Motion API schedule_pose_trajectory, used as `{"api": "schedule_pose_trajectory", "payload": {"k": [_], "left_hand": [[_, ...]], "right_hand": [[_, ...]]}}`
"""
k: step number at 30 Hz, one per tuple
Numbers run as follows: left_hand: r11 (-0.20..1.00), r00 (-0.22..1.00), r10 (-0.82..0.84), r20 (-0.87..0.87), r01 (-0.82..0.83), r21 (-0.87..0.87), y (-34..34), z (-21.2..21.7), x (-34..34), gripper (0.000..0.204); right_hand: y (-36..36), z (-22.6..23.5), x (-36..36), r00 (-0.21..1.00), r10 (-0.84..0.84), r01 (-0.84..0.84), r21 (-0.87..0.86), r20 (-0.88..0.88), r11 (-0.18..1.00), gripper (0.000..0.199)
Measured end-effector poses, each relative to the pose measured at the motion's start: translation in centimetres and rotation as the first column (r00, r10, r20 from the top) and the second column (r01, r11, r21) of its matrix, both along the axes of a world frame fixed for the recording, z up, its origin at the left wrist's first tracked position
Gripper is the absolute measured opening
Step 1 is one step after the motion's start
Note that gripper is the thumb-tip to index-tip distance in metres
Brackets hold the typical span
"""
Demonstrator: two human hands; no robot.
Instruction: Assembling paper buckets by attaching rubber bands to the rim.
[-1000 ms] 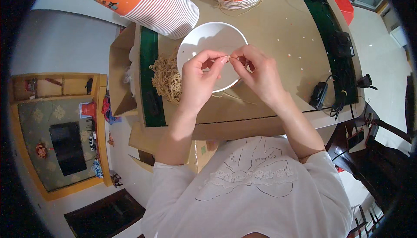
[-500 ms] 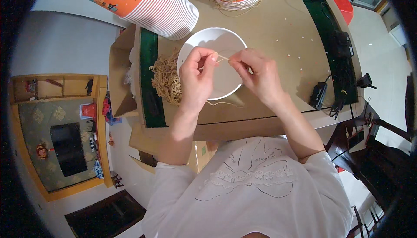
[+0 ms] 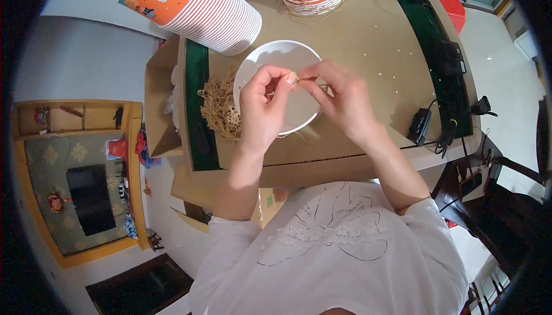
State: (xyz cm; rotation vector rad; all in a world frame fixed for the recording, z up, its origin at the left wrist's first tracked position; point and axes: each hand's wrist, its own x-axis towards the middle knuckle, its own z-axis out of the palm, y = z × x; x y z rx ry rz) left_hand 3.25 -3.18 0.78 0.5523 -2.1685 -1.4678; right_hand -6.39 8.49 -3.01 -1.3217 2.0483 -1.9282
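Both hands pinch a thin rubber band [image 3: 310, 83] over the white bowl [image 3: 270, 62] near the table's left edge. Left hand [image 3: 261, 105] and right hand [image 3: 339, 99] are nearly closed. The band looks light and stretchy, best held by its ends.

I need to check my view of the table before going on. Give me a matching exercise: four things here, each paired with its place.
Things:
1. white bowl
2. heap of tan rubber bands
3. stack of orange cups lying on its side
4. black adapter with cable

Places:
A. table's right edge
B. far left corner
C. under both hands
D. left of the bowl

Pairs: 1-C, 2-D, 3-B, 4-A
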Motion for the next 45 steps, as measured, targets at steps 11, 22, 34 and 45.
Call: {"api": "schedule_pose_trajectory", "payload": {"k": [11,22,34,45], "left_hand": [[0.993,0.988,-0.023,0.151,0.040,-0.108,-0.3,1.2,0.8,0.005],[0.974,0.981,-0.151,0.119,0.127,0.189,0.7,4.2,1.6,0.008],[0.782,0.945,-0.318,-0.075,0.306,0.542,1.3,6.0,3.0,0.011],[0.824,0.968,0.174,-0.183,-0.041,0.566,-2.1,3.9,3.6,0.012]], "right_hand": [[1.2,1.1,-0.9,0.996,0.017,-0.021,0.054,0.084,0.998,0.011],[1.4,1.4,-1.0,0.994,0.111,-0.111,-0.107,-0.009,0.988,0.007],[2.9,0.0,-2.2,0.963,0.085,-0.053,0.130,-0.256,0.990,0.016],[4.5,2.2,-2.5,0.905,0.195,-0.050,0.359,-0.379,0.932,0.011]]}}
